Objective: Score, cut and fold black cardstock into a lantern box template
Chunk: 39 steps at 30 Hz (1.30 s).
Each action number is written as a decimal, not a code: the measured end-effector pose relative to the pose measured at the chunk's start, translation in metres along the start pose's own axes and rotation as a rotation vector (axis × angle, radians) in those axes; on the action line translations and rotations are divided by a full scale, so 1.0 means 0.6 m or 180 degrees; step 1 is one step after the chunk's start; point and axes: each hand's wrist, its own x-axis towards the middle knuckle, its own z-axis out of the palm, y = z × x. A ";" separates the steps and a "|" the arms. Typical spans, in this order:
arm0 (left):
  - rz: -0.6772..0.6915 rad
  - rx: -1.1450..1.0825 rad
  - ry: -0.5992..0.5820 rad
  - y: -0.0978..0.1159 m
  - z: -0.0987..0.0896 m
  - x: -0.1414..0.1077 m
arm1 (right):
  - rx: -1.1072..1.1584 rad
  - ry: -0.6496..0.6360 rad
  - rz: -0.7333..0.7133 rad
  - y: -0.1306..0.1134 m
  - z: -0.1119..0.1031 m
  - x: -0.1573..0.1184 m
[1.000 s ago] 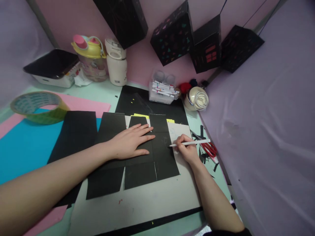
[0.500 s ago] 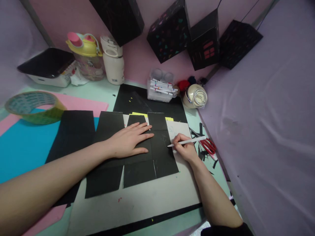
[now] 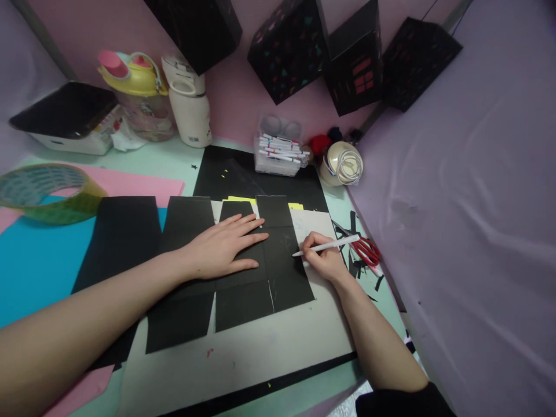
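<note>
My left hand (image 3: 230, 246) lies flat with fingers spread on a cut piece of black card (image 3: 243, 304), pressing it down. In my right hand (image 3: 324, 259) is a slim white pen (image 3: 332, 245), its tip touching or just above the card's right panel. Faint pale lines show on that panel near the tip. The black card has flaps separated by slits and rests on a grey-white board (image 3: 243, 365). Bits of yellow paper (image 3: 242, 200) peek out behind the card's far edge.
Red-handled scissors (image 3: 366, 250) lie among black scraps at the right. A tape roll (image 3: 87, 202) sits on blue and pink sheets at the left. Behind are a clear box of markers (image 3: 280, 153), a white bottle (image 3: 190, 113) and a yellow-lidded jug (image 3: 136, 81). Black paper lanterns (image 3: 289, 52) hang above.
The whole view has shifted slightly, so most things sit a little further left. The pen tip is slightly further left on the card's right panel; my left hand stays put on the card.
</note>
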 end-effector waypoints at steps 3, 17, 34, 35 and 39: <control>0.0007 -0.0039 0.0047 0.000 0.000 0.000 | -0.0031 0.0002 -0.0012 -0.001 0.001 0.000; 0.0005 -0.0065 0.0047 0.000 0.000 0.001 | -0.0130 0.0269 -0.0043 0.000 0.003 0.000; -0.0003 0.0018 0.0010 0.001 0.000 0.000 | -0.0026 -0.0003 -0.0097 0.005 -0.001 0.000; -0.0004 0.0022 0.0009 0.001 0.000 0.000 | -0.0029 -0.0012 -0.0091 0.005 -0.001 -0.001; -0.0006 0.0050 -0.0011 -0.001 0.001 -0.001 | 0.0263 0.0020 0.0015 0.009 -0.002 -0.001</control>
